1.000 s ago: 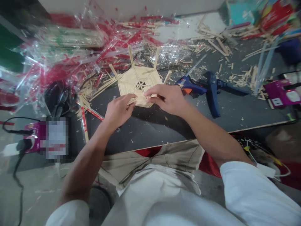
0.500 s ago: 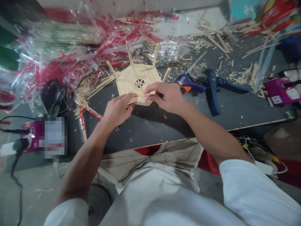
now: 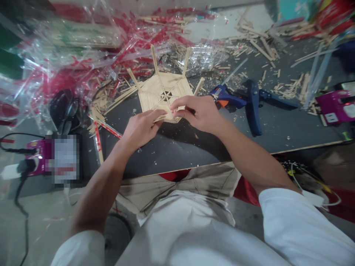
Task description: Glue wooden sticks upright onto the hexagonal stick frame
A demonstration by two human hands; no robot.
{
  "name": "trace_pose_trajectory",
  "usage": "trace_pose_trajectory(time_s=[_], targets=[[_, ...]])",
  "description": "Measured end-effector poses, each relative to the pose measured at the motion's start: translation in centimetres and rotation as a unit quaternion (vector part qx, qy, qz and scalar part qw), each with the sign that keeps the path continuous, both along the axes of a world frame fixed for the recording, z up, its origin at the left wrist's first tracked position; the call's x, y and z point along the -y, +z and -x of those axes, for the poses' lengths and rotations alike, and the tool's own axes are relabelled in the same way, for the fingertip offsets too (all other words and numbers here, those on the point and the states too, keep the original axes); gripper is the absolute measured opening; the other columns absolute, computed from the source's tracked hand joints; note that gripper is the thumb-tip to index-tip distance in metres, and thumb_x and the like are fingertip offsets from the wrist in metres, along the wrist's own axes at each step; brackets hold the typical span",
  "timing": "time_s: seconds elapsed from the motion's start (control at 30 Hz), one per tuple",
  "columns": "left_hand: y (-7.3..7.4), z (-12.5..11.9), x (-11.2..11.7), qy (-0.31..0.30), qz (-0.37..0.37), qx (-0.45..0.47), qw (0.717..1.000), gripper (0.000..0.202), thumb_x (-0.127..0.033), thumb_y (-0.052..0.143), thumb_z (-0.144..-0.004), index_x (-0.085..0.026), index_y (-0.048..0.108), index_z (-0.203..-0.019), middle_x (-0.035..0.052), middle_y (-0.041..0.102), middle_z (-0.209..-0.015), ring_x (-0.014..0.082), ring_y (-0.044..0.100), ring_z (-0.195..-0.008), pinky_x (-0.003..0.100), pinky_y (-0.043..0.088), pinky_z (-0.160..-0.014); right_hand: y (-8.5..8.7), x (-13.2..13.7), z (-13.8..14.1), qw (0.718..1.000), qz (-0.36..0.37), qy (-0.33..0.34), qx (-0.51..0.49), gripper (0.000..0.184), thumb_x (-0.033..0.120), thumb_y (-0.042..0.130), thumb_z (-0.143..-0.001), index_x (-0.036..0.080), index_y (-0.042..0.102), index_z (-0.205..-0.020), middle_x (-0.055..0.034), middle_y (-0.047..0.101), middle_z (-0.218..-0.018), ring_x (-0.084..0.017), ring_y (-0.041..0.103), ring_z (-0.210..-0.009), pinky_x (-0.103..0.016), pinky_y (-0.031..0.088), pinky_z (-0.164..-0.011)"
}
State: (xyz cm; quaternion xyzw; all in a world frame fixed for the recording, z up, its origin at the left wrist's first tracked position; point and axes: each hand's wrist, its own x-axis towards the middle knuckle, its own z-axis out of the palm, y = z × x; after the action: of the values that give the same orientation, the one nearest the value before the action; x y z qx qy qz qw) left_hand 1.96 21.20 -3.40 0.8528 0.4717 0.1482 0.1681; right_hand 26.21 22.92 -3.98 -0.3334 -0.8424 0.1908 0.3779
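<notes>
A six-sided frame of pale wooden sticks [image 3: 152, 96] is held just above the dark table, its spokes sticking out past the rim and a small opening at its centre. My left hand [image 3: 142, 127] grips its near left side, thumb and fingers closed on the sticks. On the near right side my right hand [image 3: 198, 112] pinches the frame at its edge. The fingertips cover part of the near rim, so I cannot make out whether a loose stick is between them.
Right of the frame lie a blue glue gun [image 3: 226, 96] and blue-handled cutters [image 3: 253, 107]. Cut stick pieces [image 3: 295, 88] and clear glue sticks [image 3: 313, 77] are scattered beyond. Red and clear plastic wrapping [image 3: 105, 62] heaps at the back left. Purple power sockets [image 3: 337, 107] stand at the right.
The view has shifted slightly. Both hands keep their hold on the stick frame, with hardly any movement of the fingers.
</notes>
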Motion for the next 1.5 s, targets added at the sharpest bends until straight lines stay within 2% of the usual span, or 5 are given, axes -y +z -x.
trace_pose_trajectory(time_s=[0.63,1.03,1.17,1.27,1.5], targets=[[-0.1,0.0,-0.1,0.003,0.011,-0.016,1.000,0.039,-0.034,0.050,-0.102,-0.023,0.069,-0.134,0.0075,0.077,-0.122,0.0251,0.074,-0.104,0.032,0.054,-0.087,1.0,0.2,-0.3,0.999,0.017,0.014,0.027,0.027,0.044,0.052,-0.107,0.022,0.066,-0.114,0.0003,0.074,-0.092,-0.009,0.062,-0.067,-0.024,0.045,-0.070],[-0.5,0.2,-0.2,-0.001,-0.001,-0.021,1.000,0.037,-0.031,0.052,-0.102,-0.023,0.069,-0.134,0.0073,0.077,-0.120,0.0241,0.075,-0.099,0.035,0.056,-0.085,1.1,0.6,-0.1,0.999,-0.012,0.000,0.050,0.030,0.045,0.049,-0.107,0.021,0.067,-0.114,-0.0044,0.075,-0.102,-0.014,0.069,-0.082,-0.026,0.050,-0.075],[-0.4,0.2,-0.1,-0.007,-0.003,-0.019,1.000,0.036,-0.031,0.051,-0.102,-0.020,0.070,-0.130,0.0082,0.077,-0.119,0.0249,0.075,-0.101,0.035,0.057,-0.086,1.2,0.7,-0.3,0.998,-0.045,-0.009,0.039,0.034,0.050,0.052,-0.105,0.023,0.066,-0.119,-0.0070,0.073,-0.117,-0.013,0.066,-0.076,-0.028,0.052,-0.070],[-0.3,0.1,-0.1,-0.012,-0.009,-0.013,1.000,0.035,-0.032,0.050,-0.102,-0.018,0.071,-0.127,0.0091,0.078,-0.117,0.0242,0.075,-0.100,0.033,0.057,-0.085,1.1,0.6,-0.4,0.997,-0.073,-0.022,0.024,0.031,0.045,0.048,-0.107,0.024,0.065,-0.122,-0.0061,0.073,-0.115,-0.012,0.065,-0.073,-0.028,0.053,-0.069],[-0.5,0.2,-0.1,-0.029,-0.025,0.007,0.999,0.035,-0.027,0.050,-0.101,-0.019,0.073,-0.126,0.0086,0.078,-0.110,0.0230,0.075,-0.095,0.032,0.056,-0.081,0.2,0.9,0.2,0.994,-0.099,-0.032,0.032,0.029,0.036,0.044,-0.109,0.022,0.066,-0.121,-0.0059,0.075,-0.110,-0.015,0.071,-0.096,-0.026,0.053,-0.078]])
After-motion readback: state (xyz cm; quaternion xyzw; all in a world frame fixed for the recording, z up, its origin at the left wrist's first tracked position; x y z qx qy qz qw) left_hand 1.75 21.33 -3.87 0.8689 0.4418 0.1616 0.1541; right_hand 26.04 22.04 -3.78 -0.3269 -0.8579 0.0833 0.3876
